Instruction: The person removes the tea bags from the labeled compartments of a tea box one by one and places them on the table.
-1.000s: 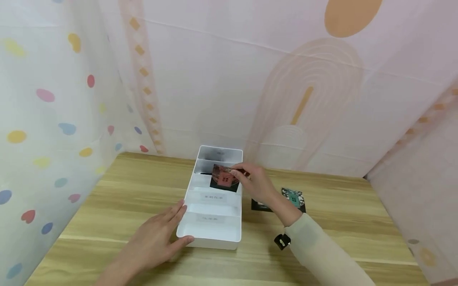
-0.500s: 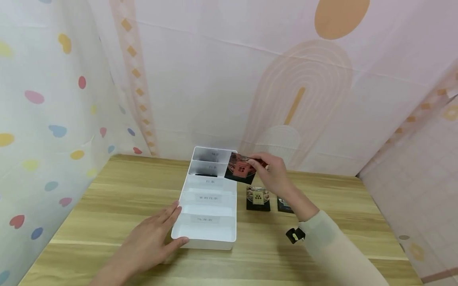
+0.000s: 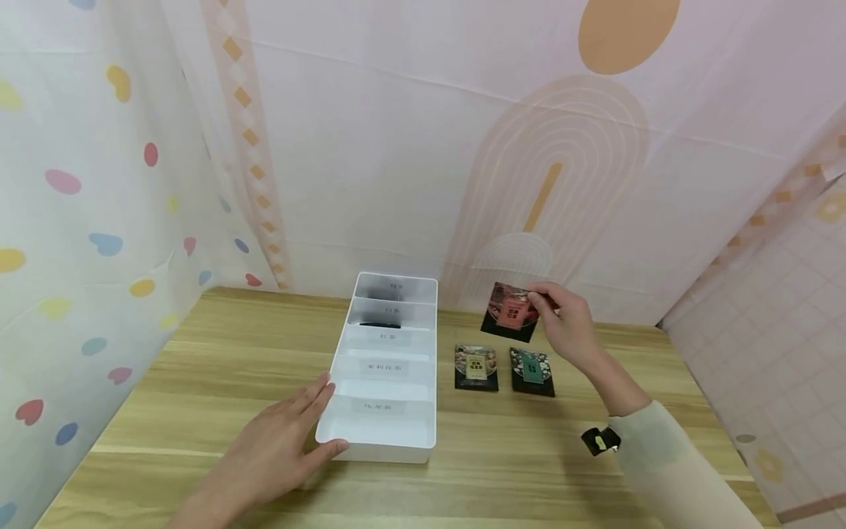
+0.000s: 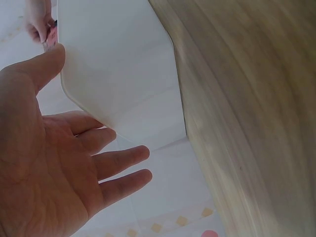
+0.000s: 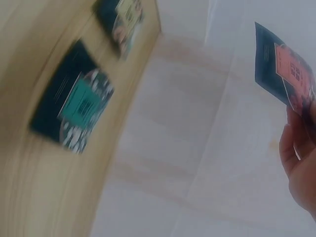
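My right hand (image 3: 567,323) pinches a black sachet with a red label (image 3: 512,312) by its upper right corner, holding it above the table to the right of the box. The same sachet (image 5: 284,66) appears at the right of the right wrist view. Beside the front left corner of a long white divided box (image 3: 390,452), my left hand (image 3: 284,441) lies with fingers extended, its fingertips at the rim. In the left wrist view the fingers of the left hand (image 4: 64,153) are spread beside the white wall. Labels with dark print mark the compartments.
Two more black sachets lie on the wooden table (image 3: 515,470) right of the box: one with a yellow label (image 3: 476,367), one with a green label (image 3: 532,371). A dark edge (image 3: 380,325) shows in a rear compartment. Patterned curtains (image 3: 370,147) stand behind and at both sides.
My right hand has carried the red-labelled sachet from over the box to the right, uncovering the two sachets on the table. The left hand has stayed at the box.
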Demonstrator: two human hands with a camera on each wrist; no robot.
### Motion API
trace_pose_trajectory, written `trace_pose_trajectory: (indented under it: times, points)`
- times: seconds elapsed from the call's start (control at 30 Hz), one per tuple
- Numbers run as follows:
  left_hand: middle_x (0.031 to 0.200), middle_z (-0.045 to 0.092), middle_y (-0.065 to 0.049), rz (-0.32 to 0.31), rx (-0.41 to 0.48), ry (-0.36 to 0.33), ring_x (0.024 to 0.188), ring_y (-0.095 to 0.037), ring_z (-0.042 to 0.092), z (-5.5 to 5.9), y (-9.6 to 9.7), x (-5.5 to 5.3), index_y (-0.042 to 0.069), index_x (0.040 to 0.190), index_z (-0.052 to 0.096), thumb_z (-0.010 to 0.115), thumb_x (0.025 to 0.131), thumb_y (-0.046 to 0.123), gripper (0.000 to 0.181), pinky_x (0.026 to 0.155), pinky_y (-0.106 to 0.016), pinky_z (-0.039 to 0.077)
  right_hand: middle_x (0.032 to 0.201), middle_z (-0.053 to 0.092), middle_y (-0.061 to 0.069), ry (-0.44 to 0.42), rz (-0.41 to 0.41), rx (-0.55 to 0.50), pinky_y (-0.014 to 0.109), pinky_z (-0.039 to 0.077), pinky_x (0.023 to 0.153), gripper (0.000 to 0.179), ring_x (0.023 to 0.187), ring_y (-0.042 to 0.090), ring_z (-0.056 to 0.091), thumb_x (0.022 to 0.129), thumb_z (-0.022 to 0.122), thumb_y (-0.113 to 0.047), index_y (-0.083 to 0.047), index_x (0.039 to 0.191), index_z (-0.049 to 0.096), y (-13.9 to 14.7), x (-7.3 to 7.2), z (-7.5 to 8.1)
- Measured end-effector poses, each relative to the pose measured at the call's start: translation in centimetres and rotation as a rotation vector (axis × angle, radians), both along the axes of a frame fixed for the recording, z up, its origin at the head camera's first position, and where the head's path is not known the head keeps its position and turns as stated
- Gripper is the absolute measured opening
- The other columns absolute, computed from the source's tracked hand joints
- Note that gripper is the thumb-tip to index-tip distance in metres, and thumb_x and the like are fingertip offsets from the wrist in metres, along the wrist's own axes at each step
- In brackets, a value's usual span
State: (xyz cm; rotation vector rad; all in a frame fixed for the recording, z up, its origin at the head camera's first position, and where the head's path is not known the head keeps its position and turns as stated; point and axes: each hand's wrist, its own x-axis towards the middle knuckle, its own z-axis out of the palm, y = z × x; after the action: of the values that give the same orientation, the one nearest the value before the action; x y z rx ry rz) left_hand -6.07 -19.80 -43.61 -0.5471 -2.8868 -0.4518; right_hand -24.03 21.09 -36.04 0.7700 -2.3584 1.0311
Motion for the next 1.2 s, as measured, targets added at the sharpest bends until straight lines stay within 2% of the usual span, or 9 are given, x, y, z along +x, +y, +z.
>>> trace_pose_trajectory:
  times: [0.13, 0.33, 0.47, 0.7, 0.8, 1.03, 1.2]
  points:
    - [0.160, 0.046, -0.019, -0.003, 0.003, 0.003, 0.138, -0.037, 0.056, -0.1, 0.0, 0.0, -0.005, 0.149, 0.054, 0.071, 0.097, 0.055, 0.081, 0.106, -0.055, 0.051, 0.087, 0.073, 0.015, -0.033, -0.039, 0.015, 0.014, 0.048, 0.062, 0.011, 0.072, 0.014, 0.063, 0.100, 0.065, 0.008, 0.007, 0.105, 0.074, 2.5, 0.0, -0.4]
    - [0.160, 0.047, -0.019, -0.006, 0.006, 0.009, 0.137, -0.036, 0.056, -0.2, 0.0, 0.0, -0.005, 0.148, 0.055, 0.071, 0.096, 0.055, 0.081, 0.105, -0.056, 0.051, 0.087, 0.071, 0.016, -0.140, -0.072, -0.008, 0.015, 0.053, 0.060, 0.010, 0.072, 0.004, 0.062, 0.102, 0.063, 0.005, 0.007, 0.105, 0.072, 5.9, 0.0, -1.2]
    - [0.159, 0.047, -0.019, -0.009, 0.011, 0.015, 0.136, -0.036, 0.057, -0.3, -0.1, 0.0, -0.005, 0.148, 0.055, 0.072, 0.096, 0.054, 0.081, 0.105, -0.056, 0.051, 0.085, 0.069, 0.016, -0.168, -0.096, 0.007, 0.017, 0.053, 0.059, 0.011, 0.071, 0.005, 0.060, 0.104, 0.060, 0.004, 0.009, 0.106, 0.070, 7.9, 0.0, -1.9]
    - [0.160, 0.047, -0.019, -0.005, 0.014, 0.010, 0.136, -0.037, 0.057, -0.3, -0.1, 0.1, -0.005, 0.148, 0.055, 0.072, 0.096, 0.054, 0.081, 0.105, -0.056, 0.051, 0.082, 0.064, 0.011, -0.225, -0.180, 0.099, 0.021, 0.048, 0.057, 0.016, 0.068, 0.009, 0.056, 0.109, 0.055, -0.004, 0.006, 0.106, 0.067, 10.9, -0.1, -3.0]
    - [0.160, 0.047, -0.019, -0.005, 0.012, 0.012, 0.136, -0.037, 0.057, -0.4, -0.1, 0.1, -0.004, 0.148, 0.055, 0.072, 0.096, 0.055, 0.081, 0.105, -0.056, 0.051, 0.082, 0.063, 0.011, -0.257, -0.174, 0.115, 0.022, 0.049, 0.057, 0.016, 0.068, 0.010, 0.056, 0.109, 0.054, -0.003, 0.006, 0.104, 0.065, 11.7, -0.1, -3.5]
    - [0.160, 0.046, -0.019, -0.007, 0.015, 0.012, 0.137, -0.037, 0.056, -0.3, 0.0, 0.1, -0.005, 0.148, 0.054, 0.071, 0.097, 0.055, 0.081, 0.105, -0.056, 0.051, 0.078, 0.060, 0.009, -0.363, -0.170, 0.161, 0.026, 0.046, 0.054, 0.018, 0.064, 0.012, 0.053, 0.110, 0.051, -0.004, 0.008, 0.105, 0.064, 13.5, -0.2, -5.2]
    - [0.160, 0.046, -0.019, -0.003, 0.015, 0.011, 0.138, -0.036, 0.056, -0.2, 0.0, 0.0, -0.005, 0.149, 0.054, 0.071, 0.097, 0.055, 0.081, 0.106, -0.056, 0.051, 0.079, 0.060, 0.008, -0.484, -0.187, 0.197, 0.027, 0.045, 0.058, 0.023, 0.068, 0.015, 0.053, 0.112, 0.049, -0.010, 0.007, 0.106, 0.063, 14.3, -0.4, -6.5]
